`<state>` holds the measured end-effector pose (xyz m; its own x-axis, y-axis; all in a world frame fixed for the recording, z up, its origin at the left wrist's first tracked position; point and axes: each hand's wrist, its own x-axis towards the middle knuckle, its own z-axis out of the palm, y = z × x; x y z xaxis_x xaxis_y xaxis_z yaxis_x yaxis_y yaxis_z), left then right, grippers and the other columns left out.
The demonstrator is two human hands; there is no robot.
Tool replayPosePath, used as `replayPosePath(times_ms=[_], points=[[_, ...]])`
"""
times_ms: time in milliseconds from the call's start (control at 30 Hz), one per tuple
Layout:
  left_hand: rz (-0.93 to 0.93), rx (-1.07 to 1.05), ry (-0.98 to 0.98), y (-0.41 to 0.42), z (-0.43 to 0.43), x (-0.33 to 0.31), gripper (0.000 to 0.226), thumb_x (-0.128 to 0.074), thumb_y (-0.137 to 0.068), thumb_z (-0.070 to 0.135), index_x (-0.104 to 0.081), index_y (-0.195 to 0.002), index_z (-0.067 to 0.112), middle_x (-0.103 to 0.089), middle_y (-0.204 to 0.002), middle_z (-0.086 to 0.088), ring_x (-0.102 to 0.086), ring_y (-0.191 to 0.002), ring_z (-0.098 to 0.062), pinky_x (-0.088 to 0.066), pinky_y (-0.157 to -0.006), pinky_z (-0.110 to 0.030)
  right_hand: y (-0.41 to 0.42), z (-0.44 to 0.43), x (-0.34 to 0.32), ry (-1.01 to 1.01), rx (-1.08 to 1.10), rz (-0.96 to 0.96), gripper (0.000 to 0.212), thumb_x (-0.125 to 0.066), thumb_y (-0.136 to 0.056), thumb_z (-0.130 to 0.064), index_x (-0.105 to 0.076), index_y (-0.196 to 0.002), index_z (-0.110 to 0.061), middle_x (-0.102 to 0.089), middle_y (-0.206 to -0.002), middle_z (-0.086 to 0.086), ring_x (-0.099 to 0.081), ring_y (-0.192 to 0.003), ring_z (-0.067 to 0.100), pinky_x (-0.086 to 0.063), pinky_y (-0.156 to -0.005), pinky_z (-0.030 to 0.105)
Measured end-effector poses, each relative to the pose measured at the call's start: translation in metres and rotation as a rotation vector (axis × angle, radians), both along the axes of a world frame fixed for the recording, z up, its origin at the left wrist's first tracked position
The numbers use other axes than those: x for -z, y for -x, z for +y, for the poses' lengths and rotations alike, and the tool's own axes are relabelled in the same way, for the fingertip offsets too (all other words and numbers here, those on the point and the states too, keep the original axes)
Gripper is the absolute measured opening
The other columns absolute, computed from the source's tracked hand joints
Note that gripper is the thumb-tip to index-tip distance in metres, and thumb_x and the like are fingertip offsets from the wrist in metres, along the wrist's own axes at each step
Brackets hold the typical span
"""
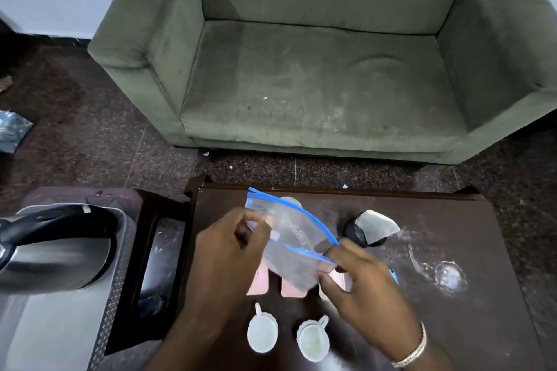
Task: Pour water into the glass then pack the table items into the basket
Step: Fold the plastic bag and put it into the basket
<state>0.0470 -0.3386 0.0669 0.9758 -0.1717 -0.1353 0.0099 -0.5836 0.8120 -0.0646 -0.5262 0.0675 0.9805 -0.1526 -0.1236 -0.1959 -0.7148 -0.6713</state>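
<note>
Holding a clear zip bag (289,238) above the bench (482,220), both hands pinch it: the left hand (232,253) grips its left edge, the right hand (358,283) its lower right corner by the blue zip. This looks like the packing step, the bag's mouth being pulled open. Pink packets (291,288) lie under the bag; two white cups (262,331) sit nearer. The kettle (54,247) stands on a grey tray at left. No basket shows. Next, one hand must let go to pick up an item.
</note>
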Motion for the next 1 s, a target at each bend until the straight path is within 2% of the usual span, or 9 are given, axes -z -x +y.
replayPosePath(times_ms=[67,167,267,333,400,467,567,733,1000], points=[[-0.068,-0.066,0.07,-0.006,0.011,0.004,0.037,-0.063,-0.081,0.065,-0.065,-0.102,0.035,-0.066,-0.074,0.007,-0.063,-0.064,-0.005,-0.045,-0.059,-0.014,-0.008,-0.009,-0.011,-0.112,0.001,-0.05,0.02,-0.069,-0.084,-0.013,-0.054,-0.078,-0.025,-0.055,-0.079,-0.01,-0.058,-0.075,0.007,-0.045,-0.069,0.02],[0.074,-0.046,0.273,-0.019,0.022,0.022,0.082,-0.068,-0.072,0.073,-0.044,-0.141,0.035,-0.063,-0.117,0.002,-0.064,-0.106,-0.009,-0.049,-0.083,-0.014,-0.022,-0.029,-0.024,-0.324,-0.006,-0.046,0.025,-0.068,-0.083,0.0,-0.055,-0.074,-0.019,-0.054,-0.068,-0.005,-0.053,-0.064,0.01,-0.043,-0.062,0.029],[0.332,0.266,0.477,-0.03,0.021,0.04,0.132,-0.071,-0.06,0.087,-0.031,-0.153,0.003,-0.049,-0.15,-0.004,-0.052,-0.136,-0.008,-0.044,-0.106,-0.019,-0.033,-0.052,-0.035,-0.514,-0.009,-0.057,0.029,-0.073,-0.085,0.004,-0.054,-0.074,-0.015,-0.043,-0.063,0.009,-0.04,-0.059,0.012,-0.031,-0.053,0.03],[0.477,0.378,0.583,-0.028,0.017,0.047,0.122,-0.082,-0.062,0.074,-0.038,-0.15,0.002,-0.058,-0.146,-0.009,-0.055,-0.136,-0.022,-0.045,-0.112,-0.038,-0.042,-0.065,-0.039,-0.596,-0.007,-0.098,0.031,-0.074,-0.085,0.004,-0.053,-0.074,-0.015,-0.047,-0.063,0.004,-0.042,-0.059,0.014,-0.031,-0.051,0.03],[0.586,0.39,0.687,-0.024,0.011,0.051,0.09,-0.092,-0.068,0.048,-0.055,-0.14,0.009,-0.067,-0.136,-0.014,-0.063,-0.127,-0.029,-0.052,-0.102,-0.039,-0.05,-0.076,-0.041,-0.773,0.017,-0.125,0.026,-0.072,-0.084,0.004,-0.054,-0.079,-0.014,-0.069,-0.077,-0.002,-0.064,-0.064,0.017,-0.047,-0.055,0.025],[0.558,0.355,0.721,-0.024,0.004,0.055,0.054,-0.089,-0.076,0.027,-0.07,-0.123,0.011,-0.074,-0.123,-0.016,-0.071,-0.111,-0.027,-0.057,-0.091,-0.035,-0.056,-0.083,-0.038,-1.001,0.108,-0.138,0.025,-0.073,-0.081,-0.001,-0.057,-0.098,-0.011,-0.076,-0.097,0.018,-0.075,-0.083,0.033,-0.06,-0.07,0.032],[0.498,0.199,0.764,-0.025,-0.009,0.056,0.023,-0.083,-0.08,0.009,-0.078,-0.103,0.011,-0.079,-0.103,-0.012,-0.074,-0.092,-0.022,-0.059,-0.079,-0.032,-0.056,-0.083,-0.017,-1.129,0.321,-0.118,0.074,-0.08,-0.075,-0.016,-0.046,-0.14,-0.026,-0.075,-0.105,0.018,-0.073,-0.099,0.03,-0.057,-0.081,0.04],[0.477,0.122,0.748,-0.022,-0.018,0.063,0.026,-0.083,-0.077,0.001,-0.072,-0.101,0.003,-0.078,-0.104,-0.017,-0.073,-0.092,-0.026,-0.061,-0.078,-0.037,-0.033,-0.053,0.035,-1.013,0.524,-0.111,0.088,-0.078,-0.074,-0.009,-0.037,-0.146,-0.038,-0.075,-0.107,0.023,-0.069,-0.102,0.029,-0.051,-0.096,0.042],[0.386,0.176,0.675,-0.02,-0.014,0.069,0.079,-0.081,-0.075,0.003,-0.04,-0.136,0.032,-0.073,-0.12,-0.012,-0.072,-0.105,-0.03,-0.06,-0.089,-0.044,-0.031,-0.052,0.053,-0.906,0.441,-0.154,0.056,-0.065,-0.084,0.018,-0.069,-0.122,-0.024,-0.071,-0.106,0.008,-0.05,-0.092,0.024,-0.049,-0.081,0.039]])
